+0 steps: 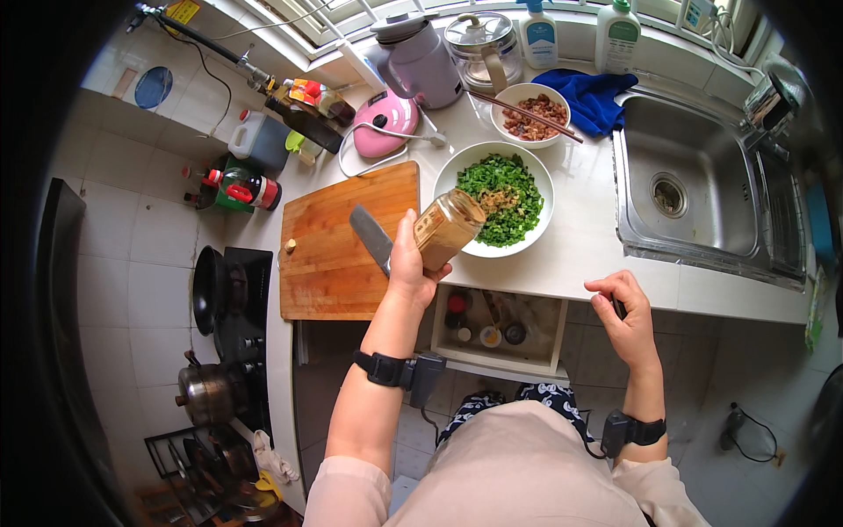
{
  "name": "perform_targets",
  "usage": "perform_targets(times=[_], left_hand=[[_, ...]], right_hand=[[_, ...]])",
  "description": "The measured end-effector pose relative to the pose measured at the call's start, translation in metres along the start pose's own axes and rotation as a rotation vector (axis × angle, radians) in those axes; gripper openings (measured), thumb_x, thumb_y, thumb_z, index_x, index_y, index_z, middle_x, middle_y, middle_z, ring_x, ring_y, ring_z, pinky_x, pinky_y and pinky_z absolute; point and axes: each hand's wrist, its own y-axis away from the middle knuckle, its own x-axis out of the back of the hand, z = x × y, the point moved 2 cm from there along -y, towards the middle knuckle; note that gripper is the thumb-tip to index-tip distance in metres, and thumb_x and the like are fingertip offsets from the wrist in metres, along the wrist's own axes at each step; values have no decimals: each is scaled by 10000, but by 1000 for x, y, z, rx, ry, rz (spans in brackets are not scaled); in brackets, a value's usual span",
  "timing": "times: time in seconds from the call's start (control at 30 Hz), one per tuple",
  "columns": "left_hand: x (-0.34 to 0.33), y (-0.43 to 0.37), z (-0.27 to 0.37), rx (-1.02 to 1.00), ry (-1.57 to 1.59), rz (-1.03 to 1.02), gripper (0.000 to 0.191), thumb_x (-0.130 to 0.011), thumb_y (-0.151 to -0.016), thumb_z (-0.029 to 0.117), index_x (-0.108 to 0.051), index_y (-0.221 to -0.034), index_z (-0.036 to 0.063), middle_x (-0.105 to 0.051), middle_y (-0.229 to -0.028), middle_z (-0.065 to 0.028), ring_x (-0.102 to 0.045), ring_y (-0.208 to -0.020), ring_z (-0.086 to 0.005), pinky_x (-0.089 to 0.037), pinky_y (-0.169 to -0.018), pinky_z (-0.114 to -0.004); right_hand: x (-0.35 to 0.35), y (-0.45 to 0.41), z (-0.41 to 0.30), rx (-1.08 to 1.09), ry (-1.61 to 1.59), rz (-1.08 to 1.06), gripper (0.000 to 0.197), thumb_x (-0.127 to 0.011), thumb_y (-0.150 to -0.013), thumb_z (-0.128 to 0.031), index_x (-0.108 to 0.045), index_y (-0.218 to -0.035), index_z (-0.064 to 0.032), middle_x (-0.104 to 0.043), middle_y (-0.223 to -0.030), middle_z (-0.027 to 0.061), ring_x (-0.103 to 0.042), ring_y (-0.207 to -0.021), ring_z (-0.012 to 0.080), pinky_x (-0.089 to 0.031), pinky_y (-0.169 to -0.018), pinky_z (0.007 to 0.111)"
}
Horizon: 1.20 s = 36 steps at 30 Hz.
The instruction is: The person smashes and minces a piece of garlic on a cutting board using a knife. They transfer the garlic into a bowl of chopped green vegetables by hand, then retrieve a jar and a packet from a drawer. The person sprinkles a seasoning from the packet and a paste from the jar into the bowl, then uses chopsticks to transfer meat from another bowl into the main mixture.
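My left hand (411, 263) grips an uncapped glass jar (449, 227) with a paper label and brown powder inside. The jar leans so its mouth points toward a white bowl (442, 172) of chopped green leaves (510, 230). A small heap of yellowish-brown seasoning (498, 200) lies on the leaves. Over the counter's front edge, right of the bowl, my right hand (625, 316) curls around a small dark object (618, 307), mostly hidden by the fingers. Partly behind my left hand, a cleaver (371, 237) rests on the wooden cutting board (329, 263).
A smaller bowl of chopped meat (535, 118) with chopsticks (484, 99) across it stands behind. To the right is a steel sink (691, 158) beside a blue cloth (579, 95). Below the counter, a drawer (556, 336) stands pulled out. A pink appliance (388, 128) sits behind the board.
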Motion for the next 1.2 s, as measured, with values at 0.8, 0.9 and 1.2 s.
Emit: perform_targets(times=[0.8, 0.9, 1.2], left_hand=[[4, -14, -1, -23, 15, 45, 463, -358, -865, 568, -546, -1026, 176, -614, -873, 7, -578, -750, -142, -422, -531, -275], [7, -14, -2, 16, 23, 52, 473, -357, -866, 570, -544, -1033, 169, -609, -868, 0, -576, -727, -149, -423, -524, -271], [2, -20, 0, -33, -15, 98, 505, -355, -876, 553, -553, -1075, 133, -625, -897, -40, -601, -713, -186, -413, -462, -244]], right_hand=[[11, 15, 16, -53, 27, 47, 143, -566, -814, -23, -651, -928, -37, -526, -809, 39, -473, -700, 117, -392, -642, 224], [11, 12, 18, -43, 30, 53, 144, -563, -815, -22, -651, -928, -37, -528, -807, 38, -469, -691, 116, -387, -632, 225], [9, 12, 18, -53, 24, 45, 142, -560, -821, -24, -652, -929, -36, -531, -803, 36, -466, -690, 108, -382, -632, 221]])
